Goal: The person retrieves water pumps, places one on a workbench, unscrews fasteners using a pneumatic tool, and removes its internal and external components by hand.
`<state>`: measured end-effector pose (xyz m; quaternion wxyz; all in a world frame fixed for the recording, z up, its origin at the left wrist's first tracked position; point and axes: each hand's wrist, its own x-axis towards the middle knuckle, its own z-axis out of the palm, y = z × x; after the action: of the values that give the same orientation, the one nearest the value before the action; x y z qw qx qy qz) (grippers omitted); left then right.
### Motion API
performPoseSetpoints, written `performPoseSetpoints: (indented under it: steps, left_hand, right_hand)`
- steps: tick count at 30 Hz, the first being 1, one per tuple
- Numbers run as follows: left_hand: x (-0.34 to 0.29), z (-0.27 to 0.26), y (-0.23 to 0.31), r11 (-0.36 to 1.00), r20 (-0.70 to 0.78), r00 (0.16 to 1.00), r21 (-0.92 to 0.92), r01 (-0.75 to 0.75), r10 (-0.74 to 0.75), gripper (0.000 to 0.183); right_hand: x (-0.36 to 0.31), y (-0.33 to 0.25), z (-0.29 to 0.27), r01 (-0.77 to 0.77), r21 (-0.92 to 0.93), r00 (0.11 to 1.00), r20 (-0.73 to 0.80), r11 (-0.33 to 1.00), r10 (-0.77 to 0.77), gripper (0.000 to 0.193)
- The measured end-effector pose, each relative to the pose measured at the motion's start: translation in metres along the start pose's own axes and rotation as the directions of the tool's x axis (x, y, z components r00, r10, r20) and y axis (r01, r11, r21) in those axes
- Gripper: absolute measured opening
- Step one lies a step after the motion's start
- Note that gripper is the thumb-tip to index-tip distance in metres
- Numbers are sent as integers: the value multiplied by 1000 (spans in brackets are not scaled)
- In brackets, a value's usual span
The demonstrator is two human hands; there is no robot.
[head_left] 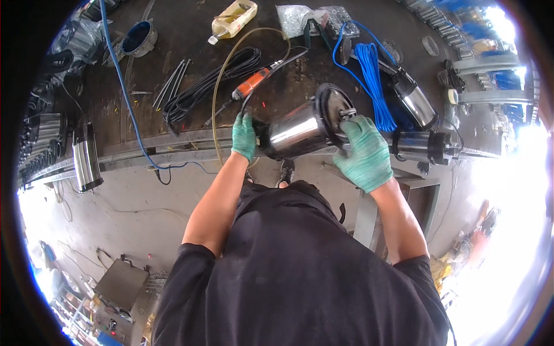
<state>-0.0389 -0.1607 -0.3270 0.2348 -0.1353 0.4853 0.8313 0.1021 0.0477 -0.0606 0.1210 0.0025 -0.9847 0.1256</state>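
Note:
A submersible pump with a shiny steel body and black ends lies tilted across the front edge of the workbench, its wide black end toward the right. My left hand, in a green glove, grips its narrower black end; part of the fingers is hidden. At the wide end, my right hand, gloved alike, has its fingers curled round the metal fitting on the black cap. Just beyond the pump, an orange power tool rests on the bench with its cord and a thin yellowish hose beside it.
Black cable, metal rods and a plastic bottle lie farther back. Coiled blue cable sits at right, near more steel pumps. Another steel cylinder stands at the left edge. A blue hose crosses the bench.

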Motion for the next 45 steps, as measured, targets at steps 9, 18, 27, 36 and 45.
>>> performPoseSetpoints:
  steps: [9, 18, 27, 36, 45]
  left_hand:
    - [7, 1, 17, 994, 52, 996, 80, 73, -77, 24]
    - [-8, 3, 10, 915, 104, 961, 293, -277, 257, 63]
    - [-53, 8, 19, 687, 263, 952, 664, -295, 154, 39]
    - [-49, -34, 45, 115, 619, 776, 768, -630, 123, 41]
    - [-47, -25, 99, -445, 429, 844, 719, -535, -321, 35]
  right_hand:
    - [-23, 16, 5, -191, 68, 981, 31, 979, 189, 46]
    - [-30, 9, 6, -158, 77, 987, 5, 985, 158, 46]
    - [-50, -20, 5, -72, 89, 997, 36, 993, 69, 48]
    - [-53, -8, -2, 211, 73, 967, 132, 975, -219, 51]
    - [-27, -35, 2, 400, -71, 903, 203, 914, -379, 29]
